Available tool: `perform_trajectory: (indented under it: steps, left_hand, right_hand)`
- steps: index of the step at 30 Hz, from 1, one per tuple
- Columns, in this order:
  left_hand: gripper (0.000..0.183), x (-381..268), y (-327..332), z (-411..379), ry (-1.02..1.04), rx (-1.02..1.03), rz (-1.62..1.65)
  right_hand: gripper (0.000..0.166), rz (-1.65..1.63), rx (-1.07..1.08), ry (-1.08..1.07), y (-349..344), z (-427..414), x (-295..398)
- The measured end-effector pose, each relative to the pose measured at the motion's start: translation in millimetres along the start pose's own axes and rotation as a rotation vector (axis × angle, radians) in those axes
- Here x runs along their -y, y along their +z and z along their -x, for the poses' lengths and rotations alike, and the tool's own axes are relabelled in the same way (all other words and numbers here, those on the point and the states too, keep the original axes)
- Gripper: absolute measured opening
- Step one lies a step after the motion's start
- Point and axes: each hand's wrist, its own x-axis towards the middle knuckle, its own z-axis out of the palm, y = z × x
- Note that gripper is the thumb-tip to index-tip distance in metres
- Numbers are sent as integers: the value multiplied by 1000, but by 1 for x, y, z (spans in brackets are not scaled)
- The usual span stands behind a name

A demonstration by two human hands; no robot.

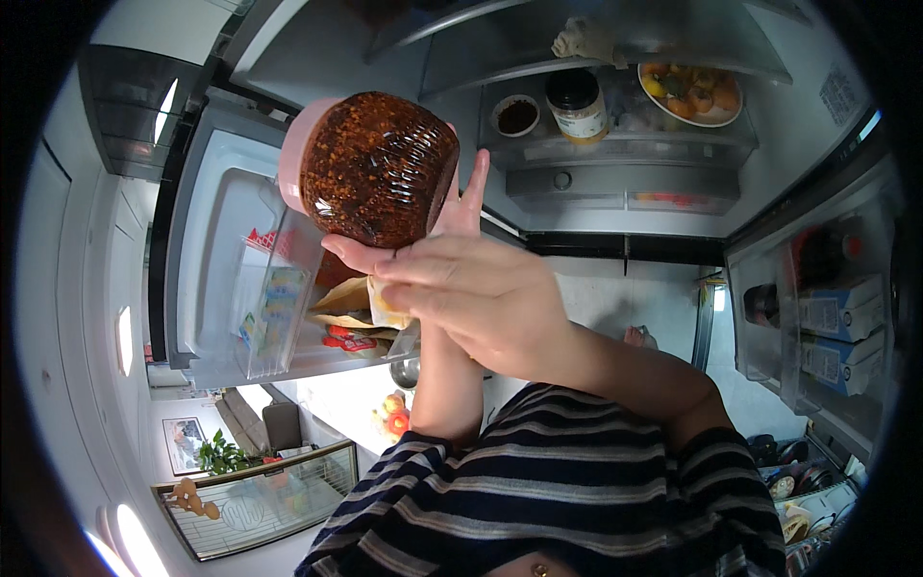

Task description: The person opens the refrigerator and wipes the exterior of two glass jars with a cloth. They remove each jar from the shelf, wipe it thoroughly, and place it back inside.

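Note:
A large glass jar (378, 169) of dark red-brown, flaky contents lies tilted on its side, its pink lid (299, 155) towards the left. My left hand (458, 205) supports the jar from behind and below, with the thumb under it and some fingers spread past its base. My right hand (490, 303) crosses in front of my left wrist, fingers stretched leftward just below the jar. By its fingertips is a pale yellow and white item (389, 303); whether the hand touches it cannot be told. My right thumb is hidden.
An open refrigerator holds a small bowl (516, 115), a black-lidded jar (577, 104) and a plate of fruit (692, 97). Its left door (216, 216) bears packets in a clear bin (277, 310). Cartons (840, 310) stand in the right door. Fruit (393, 418) lies on a bright surface below left.

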Motion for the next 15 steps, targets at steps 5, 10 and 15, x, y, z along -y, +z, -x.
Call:
perform_trajectory:
  steps: [5, 10, 15]
  left_hand:
    - [103, 5, 1, -1, 42, -47, -16]
    - [102, 1, 6, 1, 138, -105, -101]
    - [106, 7, -10, 7, 241, -92, -444]
  right_hand:
    - [27, 14, 18, -36, -3, 21, -14]
    - [21, 36, 68, 155, -28, 32, -29]
    - [21, -862, -425, 894, -27, 14, -39]
